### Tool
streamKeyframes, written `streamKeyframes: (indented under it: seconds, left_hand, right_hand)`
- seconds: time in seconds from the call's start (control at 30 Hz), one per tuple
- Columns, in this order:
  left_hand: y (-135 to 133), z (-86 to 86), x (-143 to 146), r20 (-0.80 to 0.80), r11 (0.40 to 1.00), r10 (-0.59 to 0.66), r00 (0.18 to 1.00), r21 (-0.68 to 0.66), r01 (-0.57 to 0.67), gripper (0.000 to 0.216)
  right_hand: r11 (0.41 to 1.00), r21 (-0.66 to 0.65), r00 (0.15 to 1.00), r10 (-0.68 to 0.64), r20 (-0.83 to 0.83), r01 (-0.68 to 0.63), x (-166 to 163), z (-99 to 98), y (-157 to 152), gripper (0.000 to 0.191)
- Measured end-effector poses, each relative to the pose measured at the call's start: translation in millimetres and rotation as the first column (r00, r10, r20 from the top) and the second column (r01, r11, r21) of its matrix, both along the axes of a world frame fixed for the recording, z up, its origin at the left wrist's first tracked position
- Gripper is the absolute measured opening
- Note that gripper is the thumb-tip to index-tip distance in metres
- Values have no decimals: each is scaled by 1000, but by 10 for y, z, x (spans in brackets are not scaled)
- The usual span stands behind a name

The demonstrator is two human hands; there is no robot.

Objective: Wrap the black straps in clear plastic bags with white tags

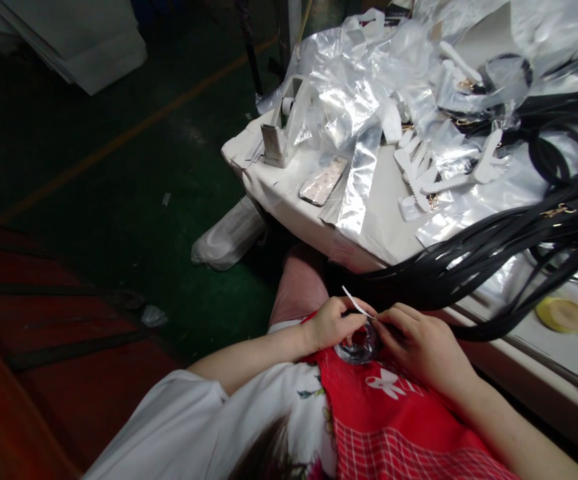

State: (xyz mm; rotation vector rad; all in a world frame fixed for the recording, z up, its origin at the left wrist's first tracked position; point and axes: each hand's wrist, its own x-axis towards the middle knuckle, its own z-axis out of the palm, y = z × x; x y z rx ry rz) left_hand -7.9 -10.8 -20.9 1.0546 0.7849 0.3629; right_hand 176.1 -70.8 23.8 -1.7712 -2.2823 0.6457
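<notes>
A: How are the hands being used?

B: By the left hand (333, 325), curled narrow, a white strip (355, 303) is pinched between thumb and fingers; its lower end is met by the bunched fingertips of the right hand (431, 343).

A: And the coil (363, 355)?

B: It is held just below the strip, before the apron (409, 413). Probably it is kept close to the body so that both hands can be brought together on it. Which fingers bear it cannot be told.

A: Why are the straps (449, 273) draped over the table (383, 207) edge?

B: Within easy reach of the right hand, presumably.

A: Are any containers filled?

B: Clear bags (339, 87) are heaped there; most contents cannot be made out. A dark ring (526, 70) seems to be wrapped in plastic. In the dispenser (279, 157), a white roll (287, 105) is seated.
</notes>
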Motion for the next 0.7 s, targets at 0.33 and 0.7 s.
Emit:
streamKeyframes:
  seconds: [0.33, 0.7]
  left_hand:
    - [-8, -16, 31, -70, 1000, -7, 998, -12, 6, 31]
    - [-37, -89, 87, -88, 999, -26, 996, 33, 29, 38]
  right_hand:
    - [999, -20, 998, -47, -39, 47, 5, -8, -2, 23]
    - [992, -59, 974, -125, -189, 116, 20, -94, -14, 20]
